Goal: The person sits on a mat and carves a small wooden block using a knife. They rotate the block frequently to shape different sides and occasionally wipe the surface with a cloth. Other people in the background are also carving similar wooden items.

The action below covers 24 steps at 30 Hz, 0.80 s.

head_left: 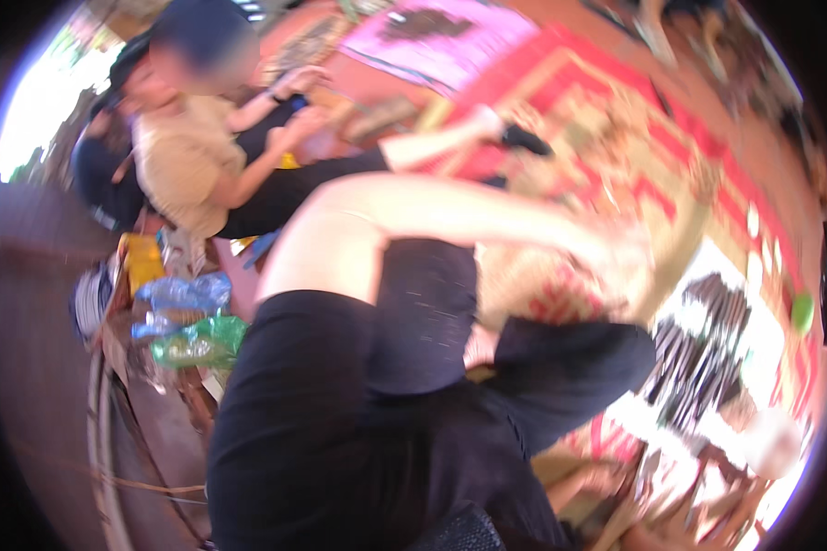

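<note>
My bare left forearm stretches across the middle to the right, from a bent elbow under a short black sleeve. At its end my left hand (627, 250) is smeared by motion, over the red and cream patterned mat (560, 101). Its fingers cannot be made out, nor whether they hold anything. Below the forearm is my black-clothed knee (423, 312), dotted with pale specks. My other black-clothed leg (579, 363) is folded to the right. I cannot pick out my right hand. Right of the left hand, dark thin strips (694, 358) lie in rows on a white sheet (763, 340).
A person in a tan shirt (179, 165) sits at the far left, legs stretched onto the mat. Clear blue-tinted and green plastic bottles (198, 340) lie at my left. Blurred limbs (597, 477) and brown strips show at the lower right. A pink cloth (441, 41) lies farther back.
</note>
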Each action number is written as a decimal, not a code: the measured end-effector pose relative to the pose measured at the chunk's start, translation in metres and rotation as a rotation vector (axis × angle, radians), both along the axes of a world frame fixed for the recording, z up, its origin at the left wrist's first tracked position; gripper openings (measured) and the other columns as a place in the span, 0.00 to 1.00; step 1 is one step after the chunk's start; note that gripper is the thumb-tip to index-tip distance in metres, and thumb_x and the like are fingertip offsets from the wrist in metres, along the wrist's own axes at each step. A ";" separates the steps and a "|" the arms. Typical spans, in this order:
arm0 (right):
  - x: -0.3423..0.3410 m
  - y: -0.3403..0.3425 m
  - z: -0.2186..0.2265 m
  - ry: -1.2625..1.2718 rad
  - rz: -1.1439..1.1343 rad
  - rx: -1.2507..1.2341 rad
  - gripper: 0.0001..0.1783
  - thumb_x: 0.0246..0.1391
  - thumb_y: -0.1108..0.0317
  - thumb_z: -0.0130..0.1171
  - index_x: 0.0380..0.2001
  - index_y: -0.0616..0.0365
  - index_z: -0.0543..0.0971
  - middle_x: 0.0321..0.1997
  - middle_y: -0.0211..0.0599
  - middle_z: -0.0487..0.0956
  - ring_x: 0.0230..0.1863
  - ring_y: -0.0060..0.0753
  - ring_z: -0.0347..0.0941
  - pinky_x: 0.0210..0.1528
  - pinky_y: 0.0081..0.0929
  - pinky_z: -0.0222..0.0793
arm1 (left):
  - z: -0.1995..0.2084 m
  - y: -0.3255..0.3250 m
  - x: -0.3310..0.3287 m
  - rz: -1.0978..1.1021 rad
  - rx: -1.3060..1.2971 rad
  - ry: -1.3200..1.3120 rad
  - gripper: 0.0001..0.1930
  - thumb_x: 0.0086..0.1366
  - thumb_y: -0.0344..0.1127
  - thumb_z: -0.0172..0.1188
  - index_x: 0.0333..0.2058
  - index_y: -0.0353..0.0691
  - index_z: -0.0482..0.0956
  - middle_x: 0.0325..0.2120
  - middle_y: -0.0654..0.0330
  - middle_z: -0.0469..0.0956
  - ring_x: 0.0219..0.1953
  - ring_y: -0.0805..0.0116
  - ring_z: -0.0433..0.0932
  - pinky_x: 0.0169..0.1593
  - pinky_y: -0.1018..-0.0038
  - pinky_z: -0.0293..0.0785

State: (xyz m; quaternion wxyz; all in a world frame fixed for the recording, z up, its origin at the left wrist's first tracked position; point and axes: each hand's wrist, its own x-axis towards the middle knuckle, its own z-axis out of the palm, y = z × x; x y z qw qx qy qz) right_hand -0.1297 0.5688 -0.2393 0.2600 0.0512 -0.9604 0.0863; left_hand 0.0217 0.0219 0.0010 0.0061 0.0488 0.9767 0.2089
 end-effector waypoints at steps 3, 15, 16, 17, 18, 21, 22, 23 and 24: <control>0.000 -0.067 0.016 0.031 0.172 -0.395 0.15 0.59 0.60 0.54 0.31 0.64 0.74 0.27 0.40 0.73 0.28 0.33 0.65 0.33 0.30 0.62 | 0.028 0.020 -0.007 -0.109 0.105 -0.047 0.37 0.51 0.51 0.66 0.59 0.51 0.64 0.59 0.50 0.60 0.62 0.44 0.57 0.60 0.50 0.60; 0.000 -0.322 0.214 -0.732 0.850 -1.366 0.10 0.61 0.67 0.53 0.41 0.60 0.75 0.21 0.23 0.67 0.21 0.14 0.57 0.24 0.15 0.53 | 0.062 0.041 -0.005 -0.153 0.070 -0.037 0.34 0.51 0.51 0.65 0.56 0.46 0.70 0.48 0.50 0.72 0.52 0.51 0.71 0.53 0.57 0.67; -0.024 -0.339 0.196 -0.788 0.917 -1.330 0.08 0.60 0.67 0.54 0.40 0.57 0.75 0.20 0.21 0.66 0.20 0.15 0.57 0.23 0.15 0.53 | 0.059 0.043 -0.021 -0.192 0.047 -0.024 0.32 0.51 0.51 0.65 0.55 0.45 0.71 0.47 0.51 0.74 0.50 0.53 0.73 0.51 0.58 0.69; -0.036 -0.355 0.187 -0.862 0.925 -1.285 0.08 0.60 0.67 0.54 0.40 0.57 0.75 0.20 0.21 0.66 0.20 0.15 0.58 0.23 0.15 0.54 | 0.055 0.046 -0.036 -0.231 0.048 -0.014 0.32 0.51 0.51 0.65 0.54 0.45 0.71 0.46 0.51 0.74 0.50 0.53 0.73 0.51 0.58 0.69; -0.047 -0.368 0.178 -0.933 0.921 -1.242 0.08 0.60 0.68 0.54 0.40 0.57 0.75 0.20 0.21 0.65 0.20 0.15 0.58 0.23 0.15 0.54 | 0.053 0.052 -0.050 -0.259 0.052 -0.001 0.32 0.51 0.51 0.65 0.54 0.45 0.71 0.46 0.51 0.74 0.49 0.53 0.73 0.51 0.58 0.69; -0.059 -0.403 0.163 -1.133 0.902 -1.141 0.07 0.59 0.69 0.54 0.40 0.57 0.75 0.20 0.21 0.65 0.20 0.15 0.58 0.23 0.15 0.55 | 0.060 0.071 -0.065 -0.283 0.062 0.028 0.31 0.50 0.50 0.65 0.53 0.45 0.72 0.46 0.52 0.75 0.49 0.54 0.73 0.51 0.58 0.68; -0.059 -0.410 0.163 -1.196 0.892 -1.108 0.07 0.59 0.69 0.54 0.40 0.57 0.75 0.19 0.21 0.65 0.20 0.16 0.58 0.23 0.15 0.56 | 0.062 0.072 -0.067 -0.280 0.066 0.044 0.31 0.50 0.50 0.65 0.53 0.45 0.72 0.46 0.52 0.75 0.49 0.54 0.73 0.51 0.58 0.68; -0.058 -0.413 0.160 -1.236 0.829 -1.106 0.07 0.59 0.70 0.53 0.40 0.57 0.75 0.20 0.21 0.65 0.20 0.16 0.58 0.23 0.16 0.56 | 0.063 0.071 -0.069 -0.277 0.070 0.061 0.31 0.50 0.50 0.65 0.52 0.45 0.72 0.45 0.52 0.75 0.49 0.54 0.73 0.50 0.58 0.68; -0.054 -0.413 0.160 -1.270 0.754 -1.112 0.07 0.59 0.71 0.52 0.40 0.57 0.75 0.20 0.22 0.65 0.19 0.17 0.59 0.23 0.17 0.57 | 0.064 0.072 -0.074 -0.280 0.077 0.072 0.31 0.50 0.50 0.65 0.52 0.45 0.72 0.45 0.53 0.75 0.49 0.54 0.73 0.50 0.58 0.68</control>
